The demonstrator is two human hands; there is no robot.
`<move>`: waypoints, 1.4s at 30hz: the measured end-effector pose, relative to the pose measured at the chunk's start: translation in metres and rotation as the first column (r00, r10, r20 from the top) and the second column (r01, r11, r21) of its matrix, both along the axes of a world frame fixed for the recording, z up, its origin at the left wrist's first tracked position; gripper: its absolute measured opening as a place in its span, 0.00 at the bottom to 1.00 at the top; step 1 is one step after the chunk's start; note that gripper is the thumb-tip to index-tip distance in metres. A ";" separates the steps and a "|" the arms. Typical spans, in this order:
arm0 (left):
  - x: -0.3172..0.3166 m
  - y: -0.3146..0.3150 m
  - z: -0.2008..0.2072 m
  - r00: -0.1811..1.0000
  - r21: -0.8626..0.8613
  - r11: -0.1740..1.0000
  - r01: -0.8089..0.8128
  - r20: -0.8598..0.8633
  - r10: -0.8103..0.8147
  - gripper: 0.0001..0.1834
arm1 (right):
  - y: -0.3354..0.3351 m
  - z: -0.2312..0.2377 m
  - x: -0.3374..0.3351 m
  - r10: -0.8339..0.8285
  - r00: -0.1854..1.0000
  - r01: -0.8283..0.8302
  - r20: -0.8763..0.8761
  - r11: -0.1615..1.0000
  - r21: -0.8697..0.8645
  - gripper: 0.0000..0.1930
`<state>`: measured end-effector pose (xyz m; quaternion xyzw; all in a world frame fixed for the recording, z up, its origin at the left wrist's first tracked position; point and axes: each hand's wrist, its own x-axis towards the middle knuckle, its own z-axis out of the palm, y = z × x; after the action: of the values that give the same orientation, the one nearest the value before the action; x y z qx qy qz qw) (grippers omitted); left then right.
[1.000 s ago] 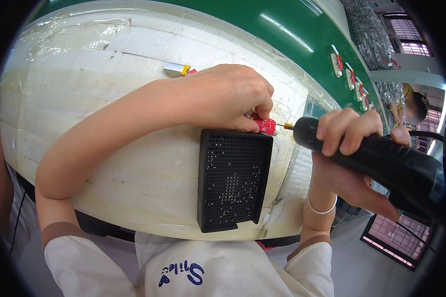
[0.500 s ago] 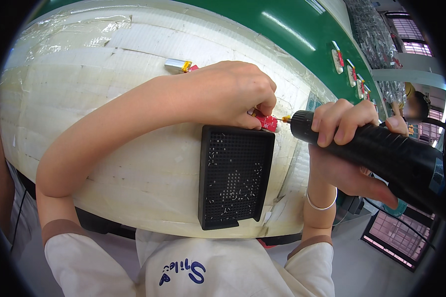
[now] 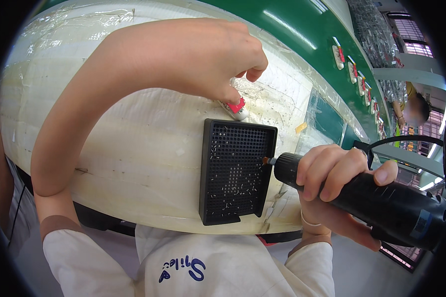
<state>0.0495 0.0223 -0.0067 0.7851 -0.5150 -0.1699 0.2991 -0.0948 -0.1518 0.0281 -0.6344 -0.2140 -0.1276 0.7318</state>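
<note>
My left hand (image 3: 223, 62) is bent over a small white casing with a red circuit board (image 3: 237, 107). Its thumb presses on the board's edge, the index finger curls above, and the other fingers are mostly hidden. My right hand (image 3: 332, 173) is wrapped round a black electric screwdriver (image 3: 376, 203), which points left. The screwdriver's bit (image 3: 269, 161) is over the right wall of a black tray (image 3: 203, 173). Many tiny metal screws (image 3: 233, 185) lie in the tray's perforated bed, some standing in rows of holes. The casing sits just beyond the tray's far edge.
The worktop (image 3: 134, 148) has a pale, taped covering. Beyond it, a green surface (image 3: 282, 24) carries a row of similar casings with red boards (image 3: 338, 55). A yellow scrap (image 3: 301, 128) lies right of the tray. Another person (image 3: 411, 109) is at the far right.
The screwdriver has left the red board and come nearer, down to the tray's right wall. My left hand and the casing have moved away and left. The silver piece seen earlier is now hidden.
</note>
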 end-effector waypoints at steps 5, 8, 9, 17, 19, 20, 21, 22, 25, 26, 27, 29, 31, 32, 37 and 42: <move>0.000 -0.002 -0.002 1.000 0.029 1.000 0.001 -0.012 -0.001 0.14 | 0.001 0.003 -0.001 -0.004 1.000 0.004 -0.007 1.000 -0.017 0.37; 0.001 -0.001 -0.003 1.000 0.026 1.000 0.005 -0.006 -0.005 0.13 | 0.003 0.001 -0.001 0.007 1.000 -0.007 -0.002 1.000 -0.013 0.38; 0.002 -0.001 -0.004 1.000 -0.012 1.000 0.016 0.021 -0.016 0.13 | 0.003 0.000 -0.001 0.009 1.000 -0.009 0.003 1.000 -0.008 0.38; 0.001 -0.016 -0.004 0.999 -0.069 0.997 0.045 0.005 -0.045 0.11 | -0.009 0.022 0.005 0.000 0.994 0.004 0.110 0.999 -0.035 0.36; 0.000 -0.026 -0.001 0.998 -0.080 0.997 0.008 0.057 -0.003 0.11 | -0.019 0.047 0.005 -0.041 0.977 0.043 0.210 0.999 -0.004 0.35; 0.001 -0.032 0.000 0.996 -0.066 0.998 0.005 0.091 0.001 0.11 | -0.025 0.055 0.006 -0.039 0.970 0.037 0.241 0.999 0.011 0.35; 0.001 -0.043 -0.007 0.986 -0.092 0.996 -0.002 0.169 0.017 0.13 | -0.035 0.057 0.000 -0.085 0.947 0.081 0.310 0.996 0.027 0.35; 0.002 -0.057 -0.013 0.969 -0.119 0.993 -0.004 0.246 0.033 0.14 | -0.048 0.057 -0.006 -0.132 0.917 0.123 0.376 0.991 0.047 0.35; 0.031 -0.123 -0.009 0.878 -0.091 0.996 0.023 0.477 0.023 0.18 | -0.078 0.073 -0.022 -0.159 0.895 0.135 0.417 0.987 0.085 0.36; 0.044 -0.150 -0.015 0.843 -0.132 0.990 0.055 0.537 0.024 0.19 | -0.083 0.077 -0.026 -0.219 0.885 0.184 0.410 0.975 0.122 0.37; 0.059 -0.175 -0.021 0.830 -0.175 0.983 0.047 0.555 0.059 0.19 | -0.085 0.081 -0.027 -0.229 0.868 0.184 0.441 0.973 0.142 0.38; 0.083 -0.219 -0.039 0.812 -0.220 0.974 0.045 0.577 0.093 0.19 | -0.088 0.083 -0.028 -0.231 0.852 0.175 0.470 0.971 0.160 0.38; 0.098 -0.247 -0.052 0.727 -0.332 0.940 0.072 0.663 0.179 0.19 | -0.090 0.084 -0.027 -0.238 0.838 0.170 0.492 0.969 0.179 0.38; 0.094 -0.252 -0.045 0.725 -0.333 0.939 0.086 0.667 0.170 0.19 | -0.092 0.084 -0.028 -0.271 0.832 0.203 0.485 0.961 0.188 0.39; 0.085 -0.225 -0.016 0.889 0.020 0.998 0.057 0.454 -0.060 0.13 | -0.092 0.083 -0.023 -0.257 0.846 0.196 0.468 0.965 0.177 0.40; 0.008 -0.130 0.016 0.975 -0.074 0.984 0.163 0.165 -0.149 0.10 | -0.071 0.068 -0.013 -0.265 0.869 0.194 0.418 0.959 0.205 0.40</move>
<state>0.0574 -0.1082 0.0092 0.7395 -0.6042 -0.1073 0.2766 -0.1081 -0.2227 0.0962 -0.5504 -0.2865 -0.3704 0.6912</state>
